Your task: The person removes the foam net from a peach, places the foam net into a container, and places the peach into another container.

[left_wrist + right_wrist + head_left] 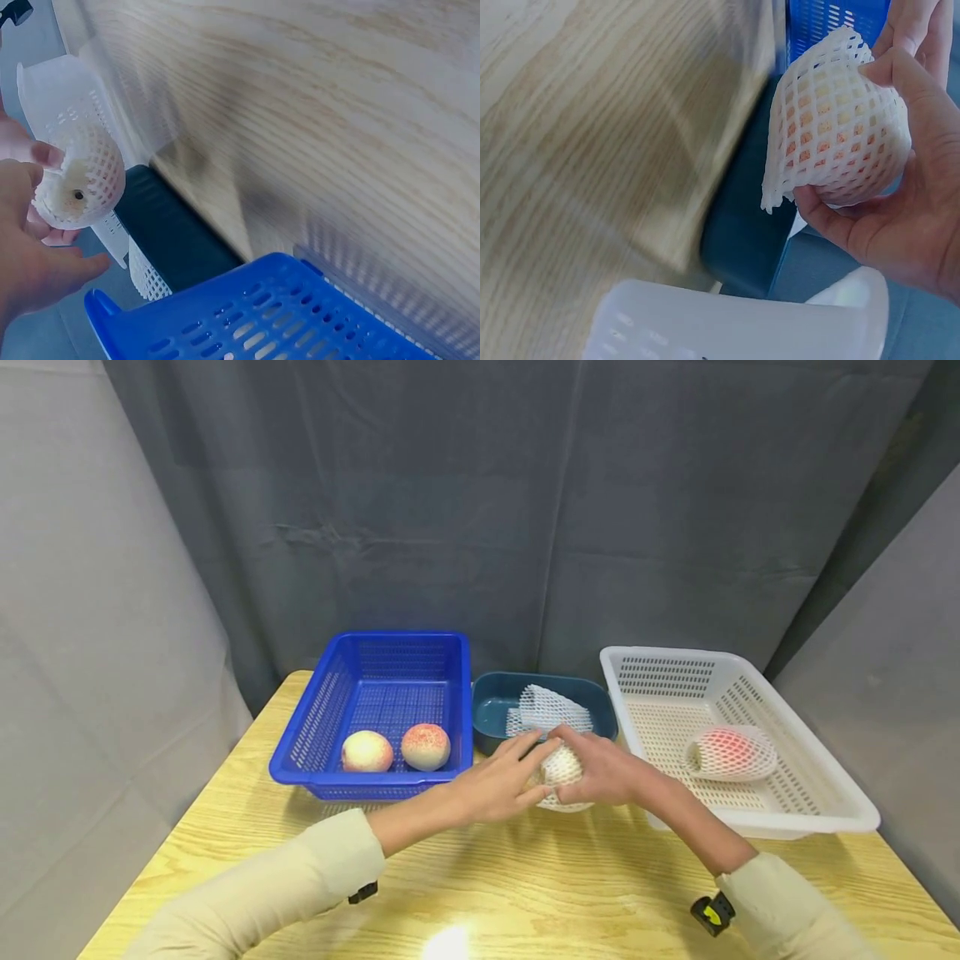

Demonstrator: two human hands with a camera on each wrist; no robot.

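On the tabletop [525, 877], a blue basket [405, 693] holds two bare peaches [426, 747]. The left hand [487, 787], fingers spread, is beside a netted peach [562, 767] in front of a teal bin [491, 697] of white foam nets [555, 710]; the right hand [606, 768] grips that fruit between thumb and fingers. Rightmost, a white basket [660, 714] contains another wrapped peach [733, 752].

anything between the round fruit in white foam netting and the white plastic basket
Nothing loose is visible between the round yellow-red fruit in white foam netting and the white perforated plastic basket; only the basket's raised left rim stands there, beyond the gripping right hand.
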